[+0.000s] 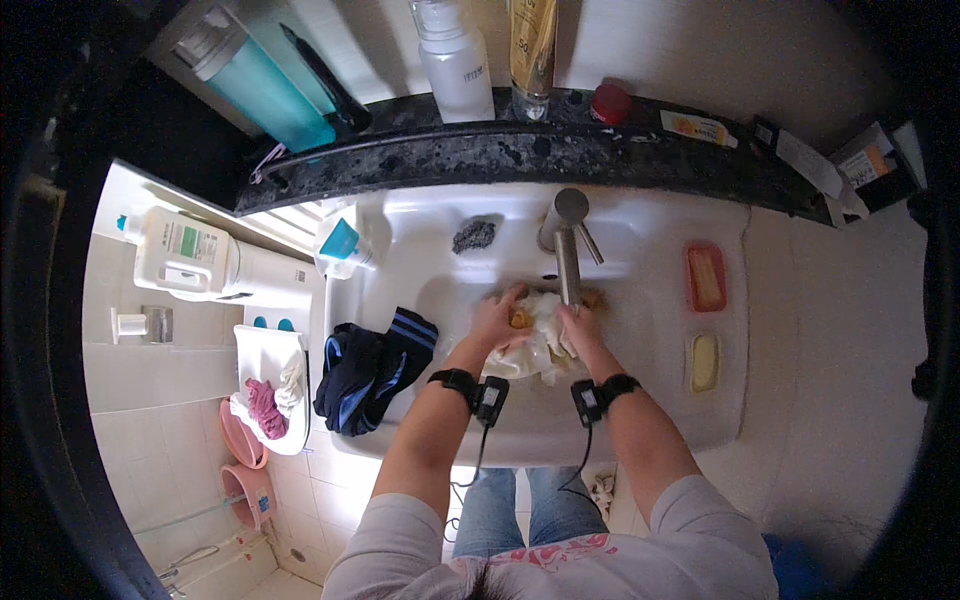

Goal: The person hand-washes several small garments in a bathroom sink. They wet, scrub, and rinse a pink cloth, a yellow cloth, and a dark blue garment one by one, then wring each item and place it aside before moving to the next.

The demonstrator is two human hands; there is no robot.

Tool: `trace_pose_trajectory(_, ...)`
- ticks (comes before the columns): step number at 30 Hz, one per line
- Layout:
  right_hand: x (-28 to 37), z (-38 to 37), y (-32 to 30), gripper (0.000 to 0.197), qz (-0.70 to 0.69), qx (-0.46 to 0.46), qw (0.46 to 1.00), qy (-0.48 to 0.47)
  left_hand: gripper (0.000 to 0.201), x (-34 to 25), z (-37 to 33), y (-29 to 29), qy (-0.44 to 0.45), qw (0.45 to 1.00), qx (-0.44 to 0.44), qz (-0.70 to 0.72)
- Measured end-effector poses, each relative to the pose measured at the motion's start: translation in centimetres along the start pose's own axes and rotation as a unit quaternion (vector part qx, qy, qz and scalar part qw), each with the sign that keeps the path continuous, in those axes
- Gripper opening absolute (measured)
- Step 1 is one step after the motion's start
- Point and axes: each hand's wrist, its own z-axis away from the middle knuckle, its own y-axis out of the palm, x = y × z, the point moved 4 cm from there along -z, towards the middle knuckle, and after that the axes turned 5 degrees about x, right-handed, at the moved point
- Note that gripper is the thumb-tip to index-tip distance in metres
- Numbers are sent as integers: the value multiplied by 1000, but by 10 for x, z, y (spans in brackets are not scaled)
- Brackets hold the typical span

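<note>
A wet white cloth garment with orange-yellow patches lies bunched in the white sink basin, under the metal tap. My left hand is on the garment's left side, its fingers curved around a fold. My right hand grips the right side, just beside the spout; its fingertips are partly hidden by the cloth. Both wrists carry black straps with small boxes and cables. On the basin's left rim rests a dark navy garment with blue stripes.
A soap bar and a red soap dish sit on the right rim. A grey scouring pad lies behind the basin, near a blue-capped tube. Several bottles line the dark shelf. A white jug stands left.
</note>
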Motion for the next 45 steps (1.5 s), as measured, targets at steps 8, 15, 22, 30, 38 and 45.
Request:
trace_pose_trajectory(8,17,130,-2,30,93,-180,961,-186,107,-52,107,-17,66,979,-86,-171)
trace_pose_trajectory(15,32,123,-1,85,257,-211,904,-270,94,-38,100,6,3,986,-66,-152)
trace_pose_trajectory(22,44,91,28,89,475,-45,878,-46,84,-25,55,29,-9,996,7,-93)
trace_pose_trajectory(30,19,38,24,38,453,22,891,24,33,27,-8,59,-36,962,93,-254)
trace_pose_trajectory(38,-6,-6,5,22,161,-124,978,54,28,5,-27,41,-82,914,140,-371)
trace_pose_trajectory(45,25,17,-1,38,95,-66,987,-116,67,-22,1,-10,-30,983,-117,-136)
